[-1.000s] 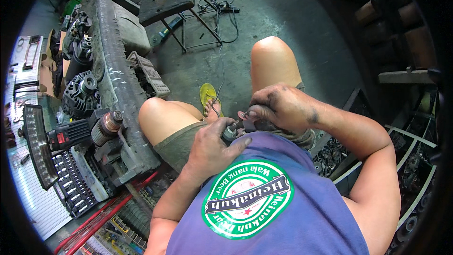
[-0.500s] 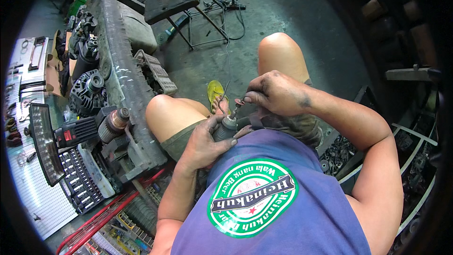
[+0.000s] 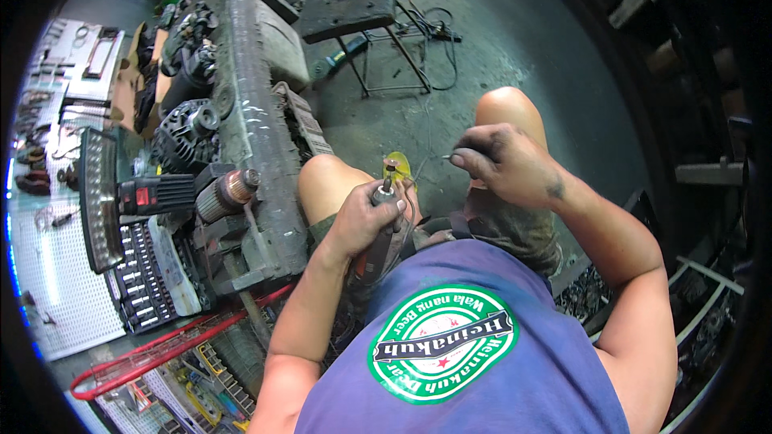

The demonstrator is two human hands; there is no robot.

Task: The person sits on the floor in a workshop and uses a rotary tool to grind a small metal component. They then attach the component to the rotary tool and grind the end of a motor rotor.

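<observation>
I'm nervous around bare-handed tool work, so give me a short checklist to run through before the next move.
1. Tool gripped: ok; the left hand is closed around the handheld tool.
2. Right hand clear of the round tip: ok; there is a gap between them.
3. Thin metal piece pinched in the right fingertips: ok, though what it is cannot be made out.
4. Tool switched off: cannot tell.
5. Hands gloved: not ok; both are bare.
6. Feet covered: not ok; the visible foot wears an open yellow slipper.
</observation>
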